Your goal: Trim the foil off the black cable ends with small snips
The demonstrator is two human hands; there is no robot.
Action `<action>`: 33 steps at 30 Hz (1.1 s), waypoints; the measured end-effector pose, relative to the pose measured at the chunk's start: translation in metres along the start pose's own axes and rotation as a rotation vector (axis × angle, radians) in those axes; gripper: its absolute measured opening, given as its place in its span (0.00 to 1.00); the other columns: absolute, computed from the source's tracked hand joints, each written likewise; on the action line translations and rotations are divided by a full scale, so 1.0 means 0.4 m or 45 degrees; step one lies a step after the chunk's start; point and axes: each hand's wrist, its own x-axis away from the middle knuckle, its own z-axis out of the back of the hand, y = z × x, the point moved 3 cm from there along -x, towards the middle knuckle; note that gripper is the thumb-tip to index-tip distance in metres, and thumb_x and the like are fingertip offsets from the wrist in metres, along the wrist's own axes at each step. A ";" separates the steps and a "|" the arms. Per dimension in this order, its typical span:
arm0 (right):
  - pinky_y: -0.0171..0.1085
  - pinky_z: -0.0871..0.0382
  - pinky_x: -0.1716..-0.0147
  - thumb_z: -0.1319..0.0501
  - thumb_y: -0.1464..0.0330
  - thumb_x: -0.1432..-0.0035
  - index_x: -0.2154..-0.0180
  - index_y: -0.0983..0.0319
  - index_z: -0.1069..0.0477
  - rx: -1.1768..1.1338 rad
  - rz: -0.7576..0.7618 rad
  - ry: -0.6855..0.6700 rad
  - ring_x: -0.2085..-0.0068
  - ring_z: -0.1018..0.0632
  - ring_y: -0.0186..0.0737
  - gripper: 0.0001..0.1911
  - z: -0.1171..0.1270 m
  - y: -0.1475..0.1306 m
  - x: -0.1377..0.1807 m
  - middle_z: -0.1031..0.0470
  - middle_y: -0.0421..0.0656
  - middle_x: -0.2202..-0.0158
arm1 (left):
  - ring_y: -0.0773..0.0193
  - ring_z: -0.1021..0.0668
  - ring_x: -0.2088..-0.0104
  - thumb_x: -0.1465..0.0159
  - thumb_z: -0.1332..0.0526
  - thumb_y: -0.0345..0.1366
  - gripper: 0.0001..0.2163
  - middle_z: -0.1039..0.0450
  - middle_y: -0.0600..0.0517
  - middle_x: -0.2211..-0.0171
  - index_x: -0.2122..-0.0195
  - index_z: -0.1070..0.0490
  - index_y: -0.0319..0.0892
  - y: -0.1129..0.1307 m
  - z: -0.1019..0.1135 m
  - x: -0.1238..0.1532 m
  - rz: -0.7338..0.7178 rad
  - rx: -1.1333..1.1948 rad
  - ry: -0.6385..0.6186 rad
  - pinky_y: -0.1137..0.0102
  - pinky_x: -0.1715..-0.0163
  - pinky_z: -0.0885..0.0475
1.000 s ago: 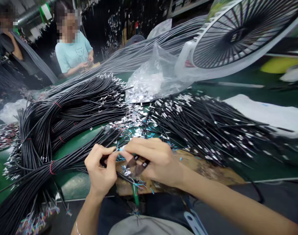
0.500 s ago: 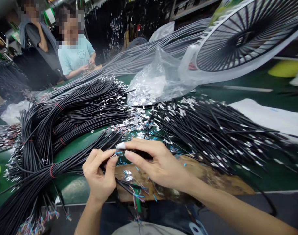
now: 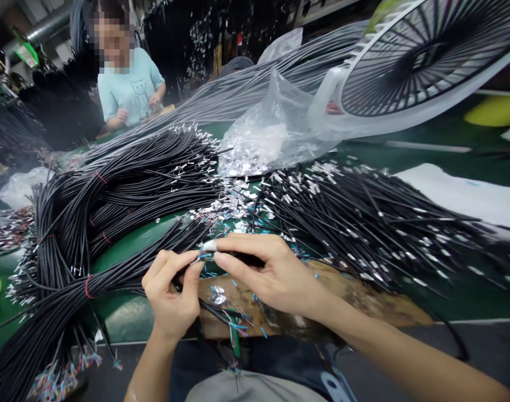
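Observation:
My left hand (image 3: 173, 287) pinches the stripped end of a black cable between thumb and forefinger. Thin blue wires (image 3: 205, 255) stick out at its fingertips. Against these wires, from the right, press the thumb and forefinger of my right hand (image 3: 265, 271), the forefinger tip wrapped in white tape (image 3: 209, 245). Exactly what lies between the right fingertips is mostly hidden. Below the hands, several more cable ends with coloured wires (image 3: 238, 326) lie over a worn brown board (image 3: 288, 324). Bits of blue insulation and foil are scattered around.
Tied bundles of black cable (image 3: 146, 167) fill the left side. Loose black cables with silvery ends (image 3: 355, 223) spread to the right. Behind are a plastic bag (image 3: 275, 134), a white fan (image 3: 418, 61) and long grey cables (image 3: 221, 100). A co-worker (image 3: 131, 84) is across the green table (image 3: 129, 324).
My hands keep nearly the same place and pinch, with small finger shifts at the wires. The view has swung slightly; the second person at the back left is mostly out of sight.

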 end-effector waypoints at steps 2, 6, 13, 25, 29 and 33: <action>0.31 0.27 0.70 0.44 0.72 0.45 0.69 0.64 0.23 -0.003 -0.025 0.007 0.72 0.21 0.34 0.10 -0.001 0.002 0.000 0.19 0.44 0.71 | 0.73 0.31 0.76 0.40 0.38 0.29 0.05 0.31 0.57 0.76 0.65 0.26 0.44 0.001 -0.003 -0.001 0.010 -0.010 -0.009 0.77 0.76 0.35; 0.31 0.26 0.70 0.43 0.72 0.45 0.68 0.65 0.22 0.016 -0.083 0.017 0.72 0.21 0.35 0.10 -0.001 0.005 0.000 0.19 0.44 0.69 | 0.71 0.27 0.74 0.43 0.35 0.32 0.06 0.28 0.55 0.72 0.64 0.26 0.44 -0.002 -0.006 -0.001 0.083 -0.040 0.011 0.77 0.75 0.32; 0.31 0.27 0.70 0.43 0.72 0.44 0.67 0.65 0.23 0.142 0.006 0.087 0.71 0.20 0.35 0.10 -0.003 0.002 0.007 0.19 0.45 0.71 | 0.73 0.28 0.81 0.40 0.38 0.33 0.02 0.29 0.56 0.77 0.70 0.27 0.43 -0.020 -0.002 0.014 0.311 0.124 0.030 0.79 0.81 0.34; 0.32 0.31 0.74 0.43 0.70 0.44 0.70 0.63 0.25 -0.008 -0.107 0.029 0.73 0.23 0.35 0.09 -0.001 0.009 0.004 0.21 0.43 0.73 | 0.75 0.40 0.88 0.40 0.41 0.47 0.18 0.41 0.57 0.88 0.78 0.29 0.37 -0.025 0.006 -0.032 0.724 0.613 -0.486 0.77 0.89 0.47; 0.32 0.36 0.78 0.39 0.65 0.46 0.72 0.63 0.30 0.024 -0.179 0.055 0.77 0.29 0.33 0.08 -0.008 0.012 -0.007 0.28 0.40 0.77 | 0.73 0.33 0.84 0.42 0.37 0.40 0.11 0.32 0.54 0.83 0.76 0.26 0.38 -0.027 0.004 -0.024 0.605 0.476 -0.342 0.78 0.85 0.39; 0.32 0.40 0.74 0.40 0.69 0.45 0.77 0.63 0.35 0.033 -0.087 0.007 0.73 0.32 0.32 0.10 -0.018 0.013 -0.018 0.33 0.39 0.77 | 0.71 0.29 0.79 0.43 0.36 0.35 0.06 0.28 0.53 0.78 0.74 0.24 0.40 -0.027 0.000 -0.016 0.435 0.325 -0.316 0.77 0.80 0.35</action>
